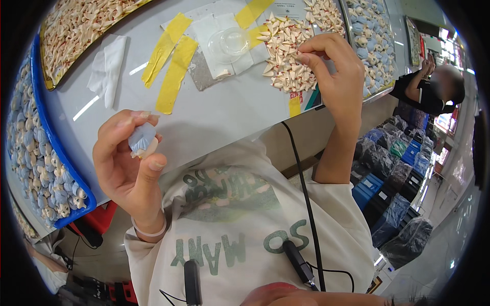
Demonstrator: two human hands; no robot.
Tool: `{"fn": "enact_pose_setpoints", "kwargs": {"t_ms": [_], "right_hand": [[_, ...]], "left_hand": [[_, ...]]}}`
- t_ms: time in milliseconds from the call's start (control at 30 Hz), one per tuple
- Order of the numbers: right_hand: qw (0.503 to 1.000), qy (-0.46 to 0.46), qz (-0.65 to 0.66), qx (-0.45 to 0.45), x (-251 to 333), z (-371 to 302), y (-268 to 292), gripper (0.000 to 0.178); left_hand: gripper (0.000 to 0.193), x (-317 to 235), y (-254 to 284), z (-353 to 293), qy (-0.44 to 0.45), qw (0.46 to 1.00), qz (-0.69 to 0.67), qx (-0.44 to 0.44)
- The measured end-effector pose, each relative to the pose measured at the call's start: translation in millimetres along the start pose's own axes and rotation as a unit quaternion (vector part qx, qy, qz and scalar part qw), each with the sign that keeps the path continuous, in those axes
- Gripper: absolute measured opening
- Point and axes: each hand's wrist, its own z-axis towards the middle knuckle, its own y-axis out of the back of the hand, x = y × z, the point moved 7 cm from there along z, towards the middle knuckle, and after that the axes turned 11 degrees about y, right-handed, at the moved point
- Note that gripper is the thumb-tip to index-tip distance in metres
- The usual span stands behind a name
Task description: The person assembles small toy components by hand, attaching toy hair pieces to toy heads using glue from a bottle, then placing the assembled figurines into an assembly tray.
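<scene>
Raised over the table's near edge, my left hand point(120, 163) is closed, pinching a small blue and cream figurine piece point(142, 138) between thumb and fingers. To the right, my right hand point(341, 71) reaches over a heap of small cream pointed pieces with reddish tips point(287, 46). Its thumb and index finger are pressed close together at the heap; whatever lies between the fingertips is too small to make out. A clear round shallow dish point(236, 42) sits on white tissue between the hands, toward the far side.
A blue tray point(84, 196) of blue and cream figurine pieces stands at left. More figurine pieces point(368, 30) fill a tray at far right; cream pieces point(87, 30) fill another at upper left. Yellow tape point(176, 76) and folded tissue point(109, 71) lie on the table. A black cable point(301, 173) hangs in front.
</scene>
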Motion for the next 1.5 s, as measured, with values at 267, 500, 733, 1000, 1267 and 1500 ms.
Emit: {"fn": "enact_pose_setpoints", "kwargs": {"t_ms": [267,500,733,1000,1267,1500], "right_hand": [[0.998,-0.002,0.054,-0.024,-1,-2,9,0.01],[0.997,0.009,0.074,-0.037,2,-2,18,0.017],[0.942,-0.06,0.316,-0.099,23,15,9,0.011],[0.97,0.09,0.218,0.062,71,64,-15,0.01],[0.995,0.016,0.034,0.088,92,83,-18,0.01],[0.975,0.068,0.195,0.085,84,53,-15,0.011]], "left_hand": [[0.036,1,-1,0,0.031,0.999,-0.005,0.012],[0.035,0,-6,1,0.05,0.997,-0.05,0.041],[0.036,5,-11,-2,0.082,0.983,-0.145,0.082],[0.03,2,-12,-6,0.025,0.986,-0.089,0.135],[0.034,7,-10,-3,0.061,0.976,-0.159,0.136],[0.037,11,-23,-4,0.151,0.93,-0.305,0.14]]}}
